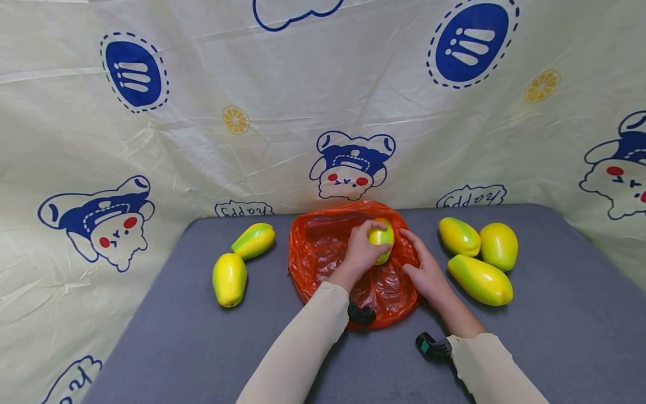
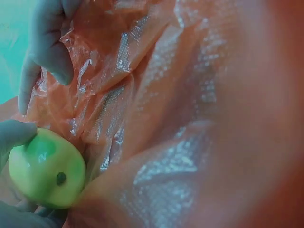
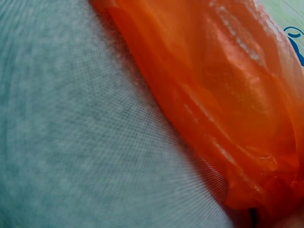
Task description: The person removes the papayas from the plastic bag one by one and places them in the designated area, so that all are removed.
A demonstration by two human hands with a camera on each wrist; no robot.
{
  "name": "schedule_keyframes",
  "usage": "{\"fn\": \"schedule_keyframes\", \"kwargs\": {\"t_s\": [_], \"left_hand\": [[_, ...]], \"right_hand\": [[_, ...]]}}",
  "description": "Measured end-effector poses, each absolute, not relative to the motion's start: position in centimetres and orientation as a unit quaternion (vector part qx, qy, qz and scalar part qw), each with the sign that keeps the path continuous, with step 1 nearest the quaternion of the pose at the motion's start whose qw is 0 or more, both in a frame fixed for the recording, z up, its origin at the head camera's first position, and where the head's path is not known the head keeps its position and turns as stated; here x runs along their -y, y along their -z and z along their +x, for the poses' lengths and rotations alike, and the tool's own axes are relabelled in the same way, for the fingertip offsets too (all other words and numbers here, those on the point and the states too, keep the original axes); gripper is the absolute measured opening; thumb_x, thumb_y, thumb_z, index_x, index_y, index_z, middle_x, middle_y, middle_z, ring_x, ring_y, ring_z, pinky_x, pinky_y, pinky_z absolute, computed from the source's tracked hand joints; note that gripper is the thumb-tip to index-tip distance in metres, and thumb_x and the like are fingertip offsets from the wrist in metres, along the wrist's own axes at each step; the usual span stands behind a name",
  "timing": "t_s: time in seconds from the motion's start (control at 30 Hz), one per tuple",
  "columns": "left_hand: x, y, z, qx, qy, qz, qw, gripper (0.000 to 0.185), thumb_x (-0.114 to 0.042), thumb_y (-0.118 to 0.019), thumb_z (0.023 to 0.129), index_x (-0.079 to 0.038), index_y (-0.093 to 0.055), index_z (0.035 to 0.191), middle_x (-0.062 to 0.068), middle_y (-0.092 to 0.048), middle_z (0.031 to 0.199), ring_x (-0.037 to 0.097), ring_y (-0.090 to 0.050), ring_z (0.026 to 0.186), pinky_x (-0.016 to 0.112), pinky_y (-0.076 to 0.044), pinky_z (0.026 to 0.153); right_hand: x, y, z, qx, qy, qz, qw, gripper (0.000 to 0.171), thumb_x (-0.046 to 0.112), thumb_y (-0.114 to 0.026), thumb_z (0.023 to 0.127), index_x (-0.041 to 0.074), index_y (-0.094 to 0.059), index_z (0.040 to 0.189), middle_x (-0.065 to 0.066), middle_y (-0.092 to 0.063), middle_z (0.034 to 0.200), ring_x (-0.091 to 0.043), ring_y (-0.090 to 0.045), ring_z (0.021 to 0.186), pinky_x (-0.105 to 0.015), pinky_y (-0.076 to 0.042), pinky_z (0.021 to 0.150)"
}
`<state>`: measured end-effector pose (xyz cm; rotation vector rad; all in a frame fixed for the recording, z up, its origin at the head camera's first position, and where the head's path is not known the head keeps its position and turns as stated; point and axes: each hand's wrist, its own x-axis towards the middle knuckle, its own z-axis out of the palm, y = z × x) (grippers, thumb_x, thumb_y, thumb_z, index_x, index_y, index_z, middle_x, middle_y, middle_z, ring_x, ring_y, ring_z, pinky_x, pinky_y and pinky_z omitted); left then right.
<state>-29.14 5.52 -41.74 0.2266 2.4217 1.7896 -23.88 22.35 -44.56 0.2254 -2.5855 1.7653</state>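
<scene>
A red plastic bag (image 1: 323,261) lies opened wide at the middle of the table. My left hand (image 1: 364,244) reaches over it and holds a yellow-green papaya (image 1: 382,238) between thumb and fingers, near the inner right side of the bag. In the left wrist view a dark spot shows on one end of this papaya (image 2: 47,171), with the left thumb (image 2: 16,135) on top. My right hand (image 1: 429,275) grips the right rim of the bag, its thumb on the inner side. The right wrist view shows mostly the bag's orange-red outer side (image 3: 228,95).
Two papayas, one lying slantwise (image 1: 254,240) and one nearer (image 1: 229,279), sit left of the bag. To its right lie three more papayas (image 1: 459,237) (image 1: 498,247) (image 1: 480,280) in a cluster. A printed curtain (image 1: 282,163) hangs behind the grey table (image 1: 181,336).
</scene>
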Motion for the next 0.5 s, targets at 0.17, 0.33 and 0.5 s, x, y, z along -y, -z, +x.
{"fn": "schedule_keyframes", "kwargs": {"t_s": [0.17,0.33,0.5], "left_hand": [[-5.51,41.64,-28.99,-0.818,-0.567,0.084,0.05,0.034,-0.014,-0.076,0.087,-0.024,-0.062,0.117,0.007,-0.048,0.133,0.025,-0.051,0.114,0.045,-0.055,0.095],[-5.53,41.61,-28.82,-0.826,-0.556,0.086,0.035,0.035,-0.012,-0.077,0.086,-0.023,-0.063,0.117,0.008,-0.048,0.133,0.024,-0.051,0.112,0.043,-0.055,0.093],[-5.66,41.5,-28.68,-0.832,-0.548,0.085,0.014,0.036,-0.011,-0.077,0.085,-0.022,-0.063,0.116,0.009,-0.046,0.134,0.025,-0.052,0.113,0.042,-0.055,0.092]], "right_hand": [[-22.36,44.56,-23.8,0.822,-0.565,0.073,0.0,0.081,0.002,-0.051,0.093,0.032,-0.017,0.16,-0.018,-0.019,0.165,-0.044,-0.041,0.135,-0.057,-0.053,0.098],[-22.46,44.59,-23.78,0.823,-0.564,0.072,0.0,0.081,0.002,-0.052,0.093,0.033,-0.017,0.16,-0.018,-0.02,0.164,-0.044,-0.044,0.131,-0.054,-0.056,0.094],[-22.51,44.67,-23.81,0.823,-0.563,0.074,0.002,0.081,0.003,-0.053,0.093,0.034,-0.018,0.159,-0.018,-0.022,0.163,-0.044,-0.047,0.129,-0.051,-0.057,0.092]]}}
